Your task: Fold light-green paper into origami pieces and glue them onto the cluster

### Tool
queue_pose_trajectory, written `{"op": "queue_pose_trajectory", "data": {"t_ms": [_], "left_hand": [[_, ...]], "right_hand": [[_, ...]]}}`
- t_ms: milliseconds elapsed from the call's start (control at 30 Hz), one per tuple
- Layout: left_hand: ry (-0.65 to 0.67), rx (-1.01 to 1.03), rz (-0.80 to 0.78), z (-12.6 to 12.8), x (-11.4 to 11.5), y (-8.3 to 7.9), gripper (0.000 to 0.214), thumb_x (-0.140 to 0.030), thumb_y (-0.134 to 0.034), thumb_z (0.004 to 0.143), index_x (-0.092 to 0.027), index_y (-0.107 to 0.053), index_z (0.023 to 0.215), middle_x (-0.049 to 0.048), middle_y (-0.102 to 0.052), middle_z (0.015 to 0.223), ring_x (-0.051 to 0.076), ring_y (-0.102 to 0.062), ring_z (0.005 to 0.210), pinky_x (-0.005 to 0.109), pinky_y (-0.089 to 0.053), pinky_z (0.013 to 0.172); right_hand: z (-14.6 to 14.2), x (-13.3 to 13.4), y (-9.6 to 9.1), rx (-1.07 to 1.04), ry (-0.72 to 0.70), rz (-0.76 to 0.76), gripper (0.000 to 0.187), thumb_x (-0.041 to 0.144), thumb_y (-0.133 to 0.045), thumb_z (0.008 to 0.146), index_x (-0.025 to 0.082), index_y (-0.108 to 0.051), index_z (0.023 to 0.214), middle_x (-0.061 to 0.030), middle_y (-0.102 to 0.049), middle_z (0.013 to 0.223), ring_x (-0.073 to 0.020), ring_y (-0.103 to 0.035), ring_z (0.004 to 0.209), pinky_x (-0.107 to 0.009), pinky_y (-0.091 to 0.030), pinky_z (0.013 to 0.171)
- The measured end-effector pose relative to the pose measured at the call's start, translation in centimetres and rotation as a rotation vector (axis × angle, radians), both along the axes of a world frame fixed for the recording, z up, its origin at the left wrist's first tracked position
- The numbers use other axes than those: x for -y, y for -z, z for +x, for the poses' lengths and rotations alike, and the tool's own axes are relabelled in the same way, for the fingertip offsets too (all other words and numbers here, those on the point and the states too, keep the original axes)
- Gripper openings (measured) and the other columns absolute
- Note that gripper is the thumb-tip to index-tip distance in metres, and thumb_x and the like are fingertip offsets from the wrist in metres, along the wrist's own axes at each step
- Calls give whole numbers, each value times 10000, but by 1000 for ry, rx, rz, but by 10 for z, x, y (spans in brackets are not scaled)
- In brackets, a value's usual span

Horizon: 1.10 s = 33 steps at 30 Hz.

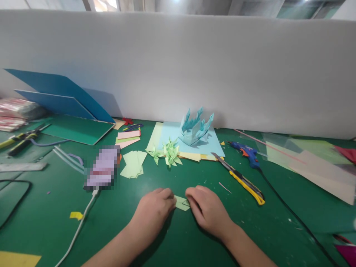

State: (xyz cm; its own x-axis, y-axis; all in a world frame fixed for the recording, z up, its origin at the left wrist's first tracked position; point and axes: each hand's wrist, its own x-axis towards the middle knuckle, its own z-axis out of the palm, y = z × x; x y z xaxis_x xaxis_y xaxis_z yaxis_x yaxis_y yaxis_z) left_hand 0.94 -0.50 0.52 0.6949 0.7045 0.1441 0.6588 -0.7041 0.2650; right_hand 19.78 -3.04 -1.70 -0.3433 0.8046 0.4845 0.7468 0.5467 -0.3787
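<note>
A small strip of folded light green paper (182,203) lies on the green tabletop between my hands. My left hand (155,205) is closed on its left end, fingers pressed together. At the right end my right hand (207,207) pinches the same paper between thumb and fingers. Part of the paper is hidden under my fingers. Just beyond my hands sit light green folded paper flowers (171,152). To their left is a loose stack of pale green paper pieces (134,164). A blue folded paper piece with upright points (196,128) stands on light blue paper (167,133).
Right of my hands lie a yellow box cutter (244,185) and a blue glue gun (249,152) with a black cord. A blurred phone (102,167) with a white cable (80,226) is on the left. Pliers (25,141) lie farther left. A white partition (155,66) stands behind.
</note>
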Motion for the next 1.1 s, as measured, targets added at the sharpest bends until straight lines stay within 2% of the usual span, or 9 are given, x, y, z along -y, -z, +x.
{"op": "queue_pose_trajectory", "data": {"t_ms": [133,300,400,500,567,733,833,1000,1100], "left_hand": [[5,-39,-19,1,-1,-3,193,-162,-506,868,-181,-658,751,25,-628,809,145,-573,707,255,-438,617],[12,-38,-39,-1,-5,-4,122,-230,-578,836,-181,-669,770,28,-640,806,164,-592,748,268,-457,650],[27,20,-4,-1,-8,-1,193,-229,-525,867,-179,-669,749,31,-637,770,154,-585,727,265,-457,648],[64,75,31,-1,-10,2,248,-233,-462,898,-169,-670,778,45,-639,776,157,-579,722,281,-464,662],[72,86,33,0,-10,2,225,-233,-459,898,-169,-666,835,53,-642,801,170,-578,748,298,-471,682],[9,114,-41,4,-11,1,196,-187,-464,885,-178,-656,850,58,-656,842,188,-573,779,323,-470,709],[-87,284,-237,5,-9,1,210,-181,-441,884,-175,-648,850,42,-668,808,171,-589,773,309,-466,723],[-274,563,-921,8,-6,-1,228,-314,-466,855,-137,-603,818,4,-634,662,86,-517,475,212,-394,465],[-306,698,-1086,11,-7,-2,233,-355,-544,798,-124,-556,827,24,-659,732,56,-496,454,186,-347,434]], "right_hand": [[11,-3,4,-167,123,106,151,136,-392,889,204,-527,891,-34,-596,685,-169,-552,616,-280,-416,578],[5,-4,-2,-126,-151,-89,174,273,-529,875,194,-543,1029,-74,-661,892,-208,-584,808,-341,-478,711],[0,-5,-5,-81,-210,-162,222,320,-592,845,180,-568,1015,-81,-663,942,-216,-567,851,-363,-479,753],[-2,-6,-2,-90,-203,-124,127,231,-493,902,180,-595,958,-69,-676,887,-195,-571,799,-346,-478,726],[-3,-7,1,-119,-179,-80,162,185,-448,916,182,-610,910,-56,-685,837,-183,-576,753,-329,-476,697],[-5,-7,3,-246,-68,-88,168,181,-468,903,200,-628,858,-39,-695,793,-175,-619,728,-303,-482,664],[-7,-5,2,-406,-29,-142,127,215,-509,879,205,-634,896,-40,-700,825,-165,-641,737,-276,-506,655],[-10,-4,1,-602,8,-246,172,205,-572,809,196,-649,962,-58,-702,907,-164,-653,759,-270,-536,663],[-11,-5,1,-715,-7,-353,190,200,-537,812,185,-648,966,-59,-696,886,-152,-647,717,-260,-537,622]]}}
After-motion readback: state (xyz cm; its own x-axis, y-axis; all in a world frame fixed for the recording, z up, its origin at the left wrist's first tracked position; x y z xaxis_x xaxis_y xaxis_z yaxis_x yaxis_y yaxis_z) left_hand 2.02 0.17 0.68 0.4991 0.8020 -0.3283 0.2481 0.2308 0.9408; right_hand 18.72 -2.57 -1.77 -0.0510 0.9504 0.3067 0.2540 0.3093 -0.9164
